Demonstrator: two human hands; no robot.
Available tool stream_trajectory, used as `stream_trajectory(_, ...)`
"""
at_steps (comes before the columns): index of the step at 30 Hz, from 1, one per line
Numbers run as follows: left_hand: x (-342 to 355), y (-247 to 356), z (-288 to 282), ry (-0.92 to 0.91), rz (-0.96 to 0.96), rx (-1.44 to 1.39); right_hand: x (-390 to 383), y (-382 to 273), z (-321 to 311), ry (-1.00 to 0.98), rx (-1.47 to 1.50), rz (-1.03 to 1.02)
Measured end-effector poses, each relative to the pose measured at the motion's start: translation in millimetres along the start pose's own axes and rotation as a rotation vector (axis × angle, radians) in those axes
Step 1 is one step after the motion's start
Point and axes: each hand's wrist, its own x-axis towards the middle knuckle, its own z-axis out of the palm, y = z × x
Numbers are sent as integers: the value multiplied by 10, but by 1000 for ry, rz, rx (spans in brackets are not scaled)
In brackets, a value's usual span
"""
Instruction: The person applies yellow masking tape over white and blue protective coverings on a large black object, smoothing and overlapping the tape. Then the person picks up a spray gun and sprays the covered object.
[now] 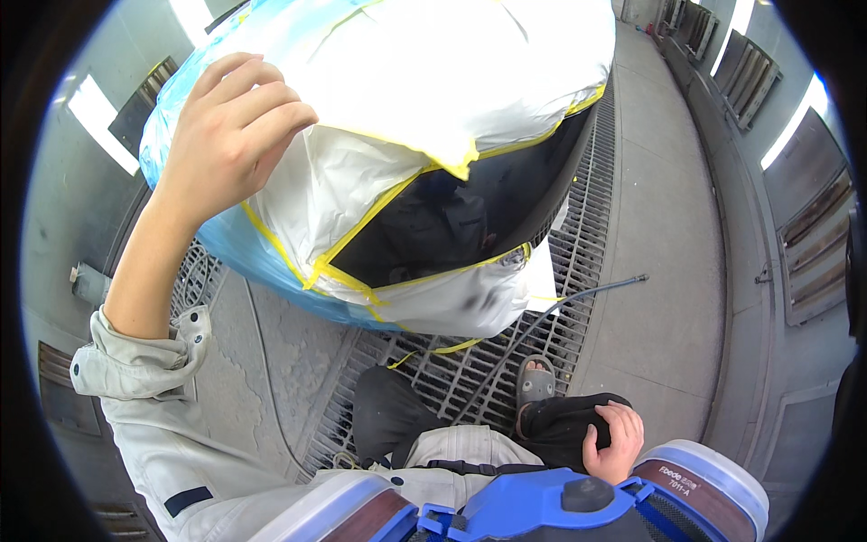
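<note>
A car body in front of me is wrapped in white and pale-blue masking film (298, 194), edged with yellow masking tape (366, 221). Between the taped edges a glossy black panel (424, 226) lies bare. At the upper left my left hand (237, 135) is raised against the white film, fingers bent together at the corner of a taped flap (433, 149). Its thumb is mostly hidden behind the fingers. My right hand (616, 443) rests on my right knee, fingers lying loosely with nothing in them.
Metal floor grating (569, 298) runs beneath the car and my feet. A dark hose (578, 294) crosses it, and a thin cable (262, 379) lies on the left. A loose tape strip (456, 346) hangs below the film. A blue respirator (542, 506) fills the lower edge.
</note>
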Motion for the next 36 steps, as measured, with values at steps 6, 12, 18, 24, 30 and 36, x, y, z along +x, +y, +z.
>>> stream_trajectory(6,-166,-86,42,36,17,0,-22,26,4,1,-17,5)
stream_trajectory(12,-341,-277,-19,38,-17,28,-50,61,14,13,-15,9)
stream_trajectory(18,-642,-376,-80,-43,-46,-22,-60,93,34,13,-1,10)
stream_trajectory(24,-967,-201,-101,-60,-119,-61,-65,91,37,21,-31,6)
stream_trajectory(30,-1155,-173,-168,-60,-126,-52,-109,141,57,4,-29,7)
stream_trajectory(36,-1261,-119,-169,-71,-137,-73,-143,148,41,24,-41,9)
